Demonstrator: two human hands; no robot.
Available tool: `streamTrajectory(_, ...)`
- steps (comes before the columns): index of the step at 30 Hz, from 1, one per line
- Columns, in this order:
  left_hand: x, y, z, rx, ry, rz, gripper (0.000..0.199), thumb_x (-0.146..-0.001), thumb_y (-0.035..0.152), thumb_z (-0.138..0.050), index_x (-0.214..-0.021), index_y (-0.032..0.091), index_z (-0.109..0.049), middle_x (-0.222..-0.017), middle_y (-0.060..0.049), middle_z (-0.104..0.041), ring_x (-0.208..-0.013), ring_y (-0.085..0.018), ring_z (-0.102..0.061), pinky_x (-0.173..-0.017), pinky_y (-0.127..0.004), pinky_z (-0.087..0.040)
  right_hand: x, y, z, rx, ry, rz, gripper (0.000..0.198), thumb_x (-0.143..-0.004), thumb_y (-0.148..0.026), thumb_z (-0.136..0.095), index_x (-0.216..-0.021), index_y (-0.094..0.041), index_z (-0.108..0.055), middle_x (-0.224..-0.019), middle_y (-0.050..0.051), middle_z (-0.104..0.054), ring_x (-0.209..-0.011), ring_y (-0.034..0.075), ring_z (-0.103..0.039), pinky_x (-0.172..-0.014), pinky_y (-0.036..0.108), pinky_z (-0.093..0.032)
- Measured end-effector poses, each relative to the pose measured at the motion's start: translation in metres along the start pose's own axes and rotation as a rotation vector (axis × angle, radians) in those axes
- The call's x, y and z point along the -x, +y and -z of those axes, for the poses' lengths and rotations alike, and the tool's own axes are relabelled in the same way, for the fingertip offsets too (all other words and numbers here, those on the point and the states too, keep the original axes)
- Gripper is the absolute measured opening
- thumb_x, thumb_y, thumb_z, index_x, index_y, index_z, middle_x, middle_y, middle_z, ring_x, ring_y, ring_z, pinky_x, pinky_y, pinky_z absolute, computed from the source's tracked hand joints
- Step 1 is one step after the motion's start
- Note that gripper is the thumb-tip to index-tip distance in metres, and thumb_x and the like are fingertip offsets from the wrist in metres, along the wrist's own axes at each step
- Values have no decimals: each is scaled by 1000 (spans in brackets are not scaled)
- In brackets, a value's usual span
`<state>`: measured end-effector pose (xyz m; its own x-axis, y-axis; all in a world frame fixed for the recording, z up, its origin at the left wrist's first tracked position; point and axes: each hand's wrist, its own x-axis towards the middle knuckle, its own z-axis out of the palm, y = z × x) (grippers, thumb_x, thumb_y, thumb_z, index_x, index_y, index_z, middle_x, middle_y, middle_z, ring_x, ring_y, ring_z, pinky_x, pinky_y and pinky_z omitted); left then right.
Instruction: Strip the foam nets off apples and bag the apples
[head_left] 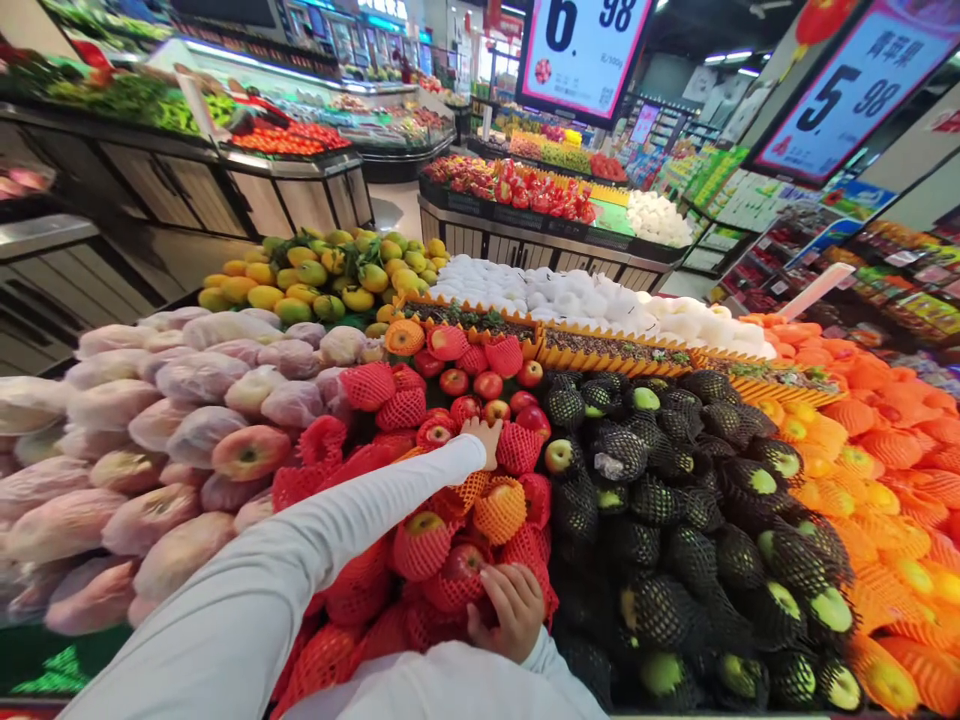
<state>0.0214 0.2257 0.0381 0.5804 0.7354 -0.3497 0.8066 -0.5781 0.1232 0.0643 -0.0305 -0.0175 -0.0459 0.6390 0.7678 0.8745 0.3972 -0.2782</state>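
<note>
My left hand (484,440) reaches far across the display, its fingers curled down among bare red apples. An apple (496,411) sits just beyond its fingertips, and a red foam-netted apple (519,447) lies beside it on the right. What lies under the palm is mostly hidden. Nearer to me, my right hand (511,610) is low over the pile, fingers bent and thumb apart. Its fingertips lie at the edge of a red-netted apple (461,563). Between the two hands is an apple in an orange foam net (499,510).
Wrapped pinkish apples (180,440) fill the left side. Dark-netted green apples (675,510) border the red ones on the right, with orange-netted fruit (892,500) beyond. An orange-edged divider (615,345) runs behind. Mangoes (322,275) and white-wrapped fruit (555,290) stand farther back. Price screens (585,60) hang overhead.
</note>
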Motion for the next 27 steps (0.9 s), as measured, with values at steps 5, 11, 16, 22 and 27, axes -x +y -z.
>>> streamTrajectory(5, -2, -5, -4, 22, -23, -40, 86, -63, 25, -68, -141, 10, -35, -121, -21, -62, -121, -40, -49, -101, -49, -36, -2, 0, 1, 0, -8, -4, 30, -84, -28, -51, -111, -19, -61, -88, 5, -78, -75, 23, -73, -69, 39, -56)
streamTrajectory(11, 2, -6, -7, 98, -16, -22, 79, -68, 36, -66, -137, 11, -37, -126, -21, -60, -125, -41, -47, -98, -50, -42, 0, -2, 1, -13, -15, -24, 34, -81, -25, -54, -114, -19, -60, -91, 5, -77, -76, 24, -73, -70, 41, -57)
streamTrajectory(16, -2, -8, -6, 190, -34, 52, 76, -70, 36, -68, -137, 17, -37, -120, -21, -64, -107, -37, -63, -87, -46, -50, 1, -1, 1, -28, -31, -30, 40, -79, -23, -55, -119, -20, -58, -93, 6, -77, -78, 25, -72, -71, 42, -57)
streamTrajectory(22, -4, -9, -7, 283, 7, 117, 82, -63, 40, -76, -133, 19, -39, -117, -20, -66, -107, -36, -65, -88, -42, -50, 0, -2, 2, -16, -26, -21, 44, -79, -21, -55, -122, -20, -58, -93, 6, -77, -79, 25, -72, -70, 43, -58)
streamTrajectory(27, 8, -9, -7, 402, 135, 218, 81, -61, 50, -78, -127, 20, -42, -113, -16, -67, -108, -35, -64, -90, -41, -48, 3, -1, 1, -17, -40, -23, 48, -78, -21, -54, -125, -23, -57, -94, 5, -76, -79, 26, -72, -70, 44, -58)
